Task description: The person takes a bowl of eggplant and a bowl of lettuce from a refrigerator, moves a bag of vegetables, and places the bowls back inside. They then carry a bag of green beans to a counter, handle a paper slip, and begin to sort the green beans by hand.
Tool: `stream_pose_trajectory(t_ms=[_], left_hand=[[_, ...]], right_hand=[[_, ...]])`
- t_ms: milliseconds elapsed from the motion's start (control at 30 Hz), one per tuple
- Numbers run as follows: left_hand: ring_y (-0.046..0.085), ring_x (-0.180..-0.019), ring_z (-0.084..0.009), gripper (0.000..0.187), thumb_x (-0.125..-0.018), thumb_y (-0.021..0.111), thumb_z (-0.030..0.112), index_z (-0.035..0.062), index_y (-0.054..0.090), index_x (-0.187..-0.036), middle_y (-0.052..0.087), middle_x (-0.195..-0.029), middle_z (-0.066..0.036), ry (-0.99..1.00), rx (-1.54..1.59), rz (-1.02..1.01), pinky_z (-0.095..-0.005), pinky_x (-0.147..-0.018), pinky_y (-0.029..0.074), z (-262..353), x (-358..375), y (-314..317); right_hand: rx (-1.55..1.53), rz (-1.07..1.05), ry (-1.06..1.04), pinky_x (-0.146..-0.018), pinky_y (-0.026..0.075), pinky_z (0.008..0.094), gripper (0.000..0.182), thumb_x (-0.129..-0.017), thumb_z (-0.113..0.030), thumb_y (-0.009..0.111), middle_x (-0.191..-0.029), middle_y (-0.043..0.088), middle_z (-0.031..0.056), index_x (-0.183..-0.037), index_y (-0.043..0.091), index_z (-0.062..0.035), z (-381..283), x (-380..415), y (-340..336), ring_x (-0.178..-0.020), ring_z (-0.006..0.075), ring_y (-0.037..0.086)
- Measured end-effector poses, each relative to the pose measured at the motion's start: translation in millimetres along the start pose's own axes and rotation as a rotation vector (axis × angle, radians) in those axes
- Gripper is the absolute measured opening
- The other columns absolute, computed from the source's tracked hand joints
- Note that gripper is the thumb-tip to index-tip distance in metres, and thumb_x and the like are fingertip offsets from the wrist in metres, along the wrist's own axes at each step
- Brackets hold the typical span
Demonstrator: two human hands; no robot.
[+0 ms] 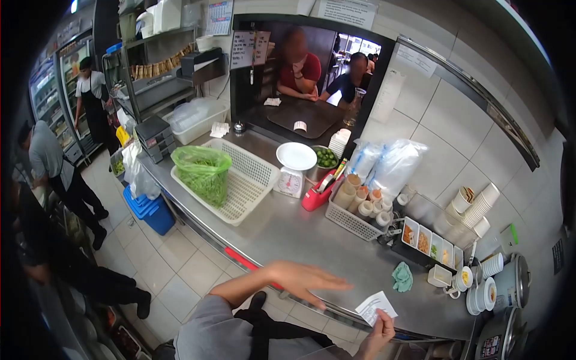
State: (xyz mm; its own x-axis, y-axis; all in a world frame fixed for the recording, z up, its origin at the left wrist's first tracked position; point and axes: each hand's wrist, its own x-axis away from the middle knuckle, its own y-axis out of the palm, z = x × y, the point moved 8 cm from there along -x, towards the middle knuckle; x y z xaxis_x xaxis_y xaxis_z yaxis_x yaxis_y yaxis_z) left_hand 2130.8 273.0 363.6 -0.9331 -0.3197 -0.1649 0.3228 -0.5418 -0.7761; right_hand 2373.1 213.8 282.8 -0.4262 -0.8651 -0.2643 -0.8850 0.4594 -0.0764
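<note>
My right hand (382, 331) pinches a small white paper slip (376, 308) with printing on it, over the front edge of the steel counter (264, 234). To the left of the slip, my left hand (309, 282) is stretched out flat above the counter edge, fingers extended and holding nothing. A crumpled green cloth (402, 277) lies on the counter beyond the slip. Farther back are a white perforated basket (249, 180) with a green bag of leafy vegetables (203, 177), a white scale (291, 180) and a red tape dispenser (318, 191).
Sauce bottles (362, 201) stand in a basket beside a container tray (423, 240) and stacked cups (480, 207). Two people lean at the pass window (306, 117). Several co-workers are at the left, near a blue bin (150, 210). Large pots (510, 282) stand far right.
</note>
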Motion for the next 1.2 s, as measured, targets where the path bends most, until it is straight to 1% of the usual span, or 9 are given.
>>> stream_pose_trajectory(t_ms=[67, 267, 367, 600, 833, 933, 1067, 1167, 1200], left_hand=[[0.040, -0.124, -0.0371, 0.075, -0.086, 0.054, 0.045, 0.0047, 0.022, -0.141, 0.032, -0.140, -0.023, 0.232, 0.079, 0.080, -0.0473, -0.102, 0.029, 40, 35, -56], [0.050, -0.116, -0.0376, 0.066, -0.087, 0.044, 0.056, 0.0201, 0.031, -0.141, 0.049, -0.127, -0.023, 1.132, 0.516, -0.031, -0.0564, -0.103, 0.025, 79, 160, -114], [0.056, -0.109, -0.0374, 0.063, -0.087, 0.040, 0.059, 0.0274, 0.030, -0.140, 0.053, -0.123, -0.021, 1.284, 0.636, 0.064, -0.0567, -0.100, 0.030, 46, 209, -123], [0.055, -0.108, -0.0386, 0.086, -0.079, 0.051, 0.064, 0.0180, 0.019, -0.144, 0.054, -0.119, -0.024, 1.068, 0.557, 0.058, -0.0625, -0.094, 0.032, -19, 225, -155], [0.050, -0.116, -0.0317, 0.084, -0.081, 0.063, 0.044, 0.0034, 0.022, -0.142, 0.049, -0.128, -0.020, 0.397, 0.727, -0.022, -0.0402, -0.099, 0.036, -115, 152, -168], [0.051, -0.116, -0.0317, 0.067, -0.085, 0.059, 0.040, 0.0123, 0.032, -0.140, 0.052, -0.125, -0.020, -0.171, 0.476, 0.041, -0.0403, -0.098, 0.038, -213, 124, -132], [0.063, -0.089, -0.0276, 0.033, -0.083, 0.059, 0.030, 0.0056, 0.061, -0.105, 0.065, -0.098, -0.015, -0.470, -0.040, 0.041, -0.0404, -0.075, 0.050, -329, 119, -76], [0.065, -0.083, -0.0268, 0.028, -0.081, 0.059, 0.029, 0.0053, 0.061, -0.096, 0.066, -0.091, -0.012, -0.506, -0.665, -0.319, -0.0399, -0.070, 0.051, -361, 121, -21], [0.065, -0.083, -0.0262, 0.028, -0.081, 0.059, 0.030, 0.0065, 0.061, -0.095, 0.066, -0.089, -0.011, -0.454, -0.634, -0.230, -0.0398, -0.070, 0.051, -356, 119, -21]], right_hand=[[-0.158, -0.034, -0.008, -0.081, 0.039, 0.0263, 0.018, -0.075, 0.008, 0.051, -0.091, 0.058, 0.0083, -0.082, 0.067, 0.0032, 2, -3, 32, -0.087, 0.0176, 0.055], [0.068, -0.207, 0.001, -0.075, 0.042, 0.0251, 0.024, -0.077, 0.008, 0.049, -0.087, 0.059, 0.0119, -0.091, 0.067, 0.0014, 73, -26, 125, -0.084, 0.0198, 0.056], [0.245, -0.160, -0.069, -0.071, 0.043, 0.0284, 0.025, -0.079, 0.008, 0.047, -0.083, 0.058, 0.0144, -0.093, 0.067, -0.0002, 153, -38, 145, -0.081, 0.0237, 0.057], [0.443, 0.043, -0.182, -0.075, 0.043, 0.0373, 0.032, -0.081, 0.007, 0.044, -0.093, 0.053, 0.0209, -0.108, 0.059, 0.0000, 169, -40, 167, -0.085, 0.0364, 0.055], [0.575, 0.109, -0.159, -0.076, 0.042, 0.0405, 0.034, -0.082, 0.007, 0.042, -0.096, 0.051, 0.0229, -0.112, 0.056, 0.0009, 178, -53, 170, -0.086, 0.0397, 0.053], [0.604, 0.119, -0.149, -0.074, 0.042, 0.0411, 0.034, -0.081, 0.007, 0.043, -0.093, 0.051, 0.0227, -0.111, 0.057, 0.0013, 167, -52, 172, -0.083, 0.0399, 0.053], [0.627, 0.153, -0.162, -0.072, 0.042, 0.0414, 0.034, -0.079, 0.008, 0.044, -0.090, 0.051, 0.0220, -0.110, 0.058, 0.0011, 168, -52, 172, -0.080, 0.0395, 0.053], [0.638, 0.179, -0.176, -0.071, 0.043, 0.0411, 0.035, -0.078, 0.008, 0.045, -0.087, 0.050, 0.0212, -0.109, 0.058, 0.0004, 171, -54, 174, -0.078, 0.0390, 0.052], [0.657, 0.174, -0.182, -0.071, 0.043, 0.0409, 0.035, -0.078, 0.007, 0.045, -0.087, 0.050, 0.0211, -0.109, 0.058, 0.0003, 165, -52, 175, -0.077, 0.0389, 0.052]])
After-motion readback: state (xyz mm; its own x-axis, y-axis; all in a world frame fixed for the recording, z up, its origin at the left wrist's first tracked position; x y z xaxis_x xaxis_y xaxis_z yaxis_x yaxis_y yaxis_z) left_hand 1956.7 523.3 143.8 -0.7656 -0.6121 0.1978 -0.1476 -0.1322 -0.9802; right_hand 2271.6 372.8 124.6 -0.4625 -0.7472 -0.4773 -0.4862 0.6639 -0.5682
